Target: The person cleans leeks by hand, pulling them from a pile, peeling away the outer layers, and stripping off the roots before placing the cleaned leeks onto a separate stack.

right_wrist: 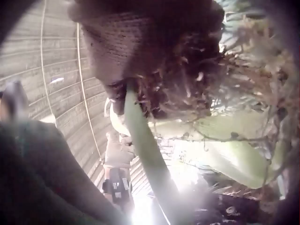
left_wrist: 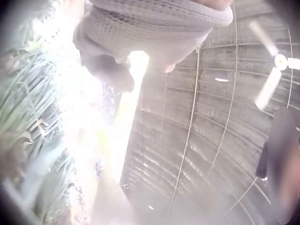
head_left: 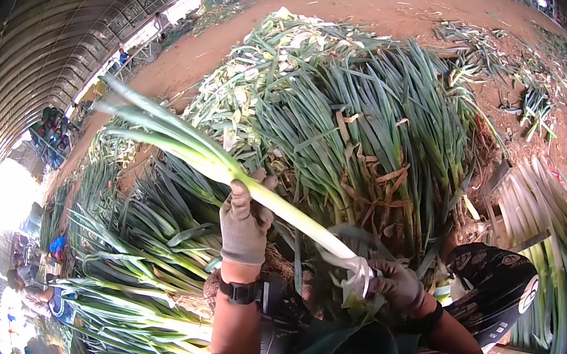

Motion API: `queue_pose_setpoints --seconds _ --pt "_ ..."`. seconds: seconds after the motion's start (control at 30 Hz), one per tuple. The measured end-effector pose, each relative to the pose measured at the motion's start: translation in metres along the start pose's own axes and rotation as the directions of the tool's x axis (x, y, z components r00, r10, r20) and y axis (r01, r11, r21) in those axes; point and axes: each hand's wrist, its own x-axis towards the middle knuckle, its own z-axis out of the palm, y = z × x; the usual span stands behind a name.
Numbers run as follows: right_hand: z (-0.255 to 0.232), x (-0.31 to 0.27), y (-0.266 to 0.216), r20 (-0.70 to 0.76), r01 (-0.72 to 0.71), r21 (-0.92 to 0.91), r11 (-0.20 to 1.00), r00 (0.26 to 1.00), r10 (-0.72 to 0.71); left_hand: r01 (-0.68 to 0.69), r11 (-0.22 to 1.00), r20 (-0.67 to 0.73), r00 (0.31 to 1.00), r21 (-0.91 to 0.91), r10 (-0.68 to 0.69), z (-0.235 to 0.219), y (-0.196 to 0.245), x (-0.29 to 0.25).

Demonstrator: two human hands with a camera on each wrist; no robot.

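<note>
A long leek [head_left: 280, 205] slants across the head view, its green leaves fanned to the upper left and its pale shank running down to the right. My gloved left hand [head_left: 243, 229] grips it just below where the leaves spread. At the lower end, my gloved right hand [head_left: 397, 286] holds the root end, where a loose whitish outer layer [head_left: 357, 271] bunches by the fingers. In the right wrist view, a green leaf strip [right_wrist: 147, 145] hangs from this fist and stringy roots [right_wrist: 201, 75] surround it. Glare washes out much of the left wrist view.
Tied leeks [head_left: 381, 132] stand in front, with a heap of trimmed leaves [head_left: 261, 68] behind them. More leeks [head_left: 156, 232] lie at the left. Pale-stemmed leeks [head_left: 540, 216] rest on the right near a flat metal blade [head_left: 499, 177]. Another person [head_left: 56, 298] sits at far left.
</note>
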Motion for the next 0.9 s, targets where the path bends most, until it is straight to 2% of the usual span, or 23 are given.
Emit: queue_pose_setpoints --seconds 0.1,0.13,0.2,0.23,0.3,0.33,0.43,0.47,0.57,0.6,0.63,0.67,0.7,0.73,0.77,0.8,0.9 --pt "-0.007 0.013 0.012 -0.162 0.062 -0.32 0.945 0.98 -0.119 -0.056 0.994 0.01 0.998 -0.093 0.058 0.004 -0.013 0.0" --pt "-0.009 0.015 0.014 -0.198 0.022 -0.437 0.899 0.973 -0.119 -0.051 0.989 0.011 0.999 -0.14 0.053 0.004 -0.018 -0.005" --pt "-0.011 0.014 0.02 -0.078 0.021 -0.343 0.939 0.996 -0.051 -0.045 0.965 -0.036 0.999 -0.26 0.037 0.01 -0.023 -0.01" --pt "-0.011 0.013 0.021 -0.011 0.015 -0.295 0.955 1.0 -0.02 -0.057 0.964 -0.023 0.998 -0.261 0.052 0.009 -0.023 -0.012" --pt "-0.008 0.011 0.022 0.025 -0.025 -0.235 0.972 0.999 0.032 -0.082 0.961 0.003 0.996 -0.264 0.086 0.004 -0.021 -0.017" --pt "-0.006 0.009 0.022 0.045 -0.045 -0.206 0.978 0.997 0.055 -0.059 0.949 0.109 0.989 -0.31 0.097 0.0 -0.017 -0.019" --pt "-0.008 0.007 0.025 0.086 -0.035 -0.203 0.979 0.995 0.053 -0.003 0.929 0.165 0.984 -0.369 0.069 -0.002 -0.011 -0.021" --pt "-0.008 0.006 0.024 0.098 -0.02 -0.217 0.976 0.994 0.042 0.01 0.916 0.142 0.989 -0.401 0.051 0.0 -0.008 -0.021" --pt "0.002 -0.001 0.018 0.058 0.048 -0.087 0.995 0.997 -0.043 0.114 0.966 0.011 0.993 -0.231 -0.114 -0.006 -0.019 -0.019" --pt "0.004 -0.001 0.014 0.058 0.071 -0.096 0.993 0.996 -0.065 0.155 0.98 0.007 0.988 -0.124 -0.156 0.003 -0.021 -0.027" --pt "0.004 0.0 0.008 0.058 0.096 -0.107 0.99 0.994 -0.09 0.13 0.988 0.142 0.98 0.088 -0.142 0.006 -0.027 -0.038" --pt "0.004 0.0 0.001 0.057 0.122 -0.118 0.985 0.992 -0.116 0.129 0.908 0.209 0.951 0.4 -0.227 0.009 -0.032 -0.047" --pt "0.004 -0.002 -0.008 0.036 0.095 -0.125 0.988 0.995 -0.091 0.04 0.746 0.266 0.921 0.665 -0.286 0.012 -0.04 -0.057" --pt "0.004 -0.006 -0.019 0.015 0.067 -0.132 0.989 0.998 -0.066 -0.209 0.614 0.401 0.896 0.761 -0.192 0.003 -0.075 -0.069" --pt "0.005 -0.009 -0.025 -0.006 0.039 -0.139 0.99 0.999 -0.04 -0.34 0.525 0.521 0.818 0.78 -0.244 -0.006 -0.1 -0.084" --pt "0.0 -0.002 -0.011 -0.027 0.216 -0.107 0.971 0.975 -0.22 -0.262 0.442 0.468 0.752 0.858 -0.464 -0.018 -0.136 -0.099" --pt "-0.002 -0.005 -0.013 -0.065 0.223 -0.139 0.965 0.97 -0.233 -0.118 0.426 0.253 0.927 0.897 -0.276 -0.031 -0.131 -0.108"
